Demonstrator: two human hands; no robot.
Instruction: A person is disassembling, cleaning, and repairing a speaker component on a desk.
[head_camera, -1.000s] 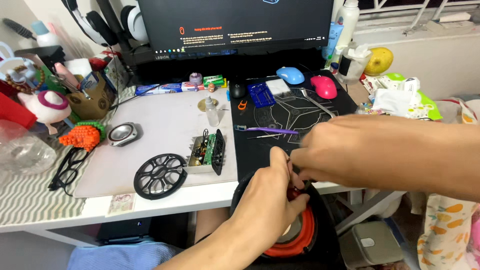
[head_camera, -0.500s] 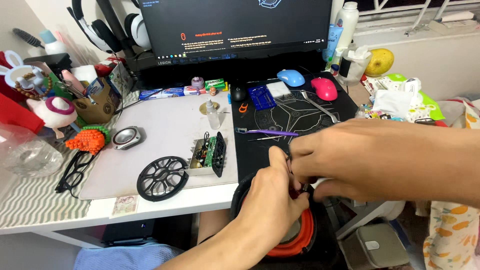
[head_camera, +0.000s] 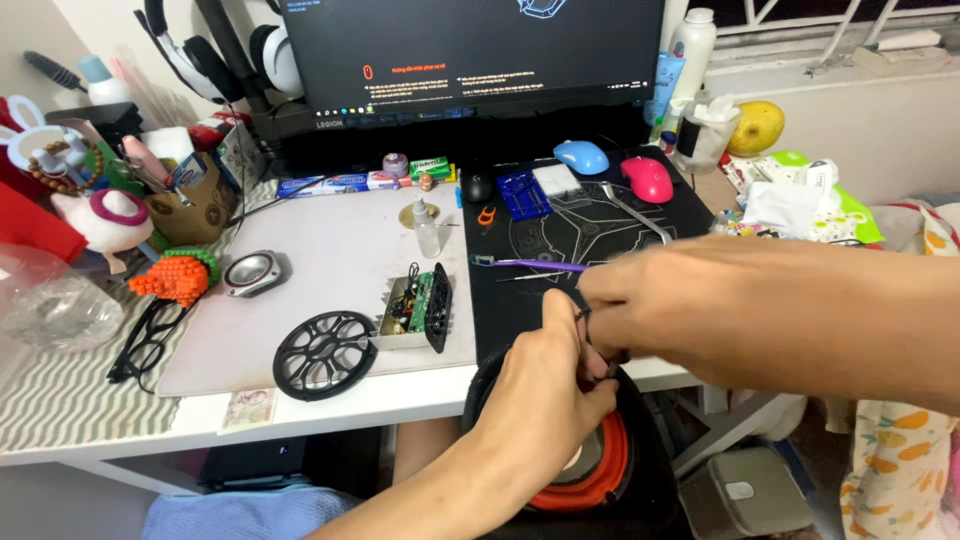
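A matt black speaker (head_camera: 610, 470) with a glossy orange rubbery ring is sitting below a smooth white desk (head_camera: 400, 395). A matt grey mat (head_camera: 330, 260) is lying beside a black cloth pad (head_camera: 520, 300) and a black plastic grille (head_camera: 325, 355).

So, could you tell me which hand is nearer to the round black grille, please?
Left. The left hand is just right of the grille, over the desk edge. The right hand reaches in from the far right, beyond the left.
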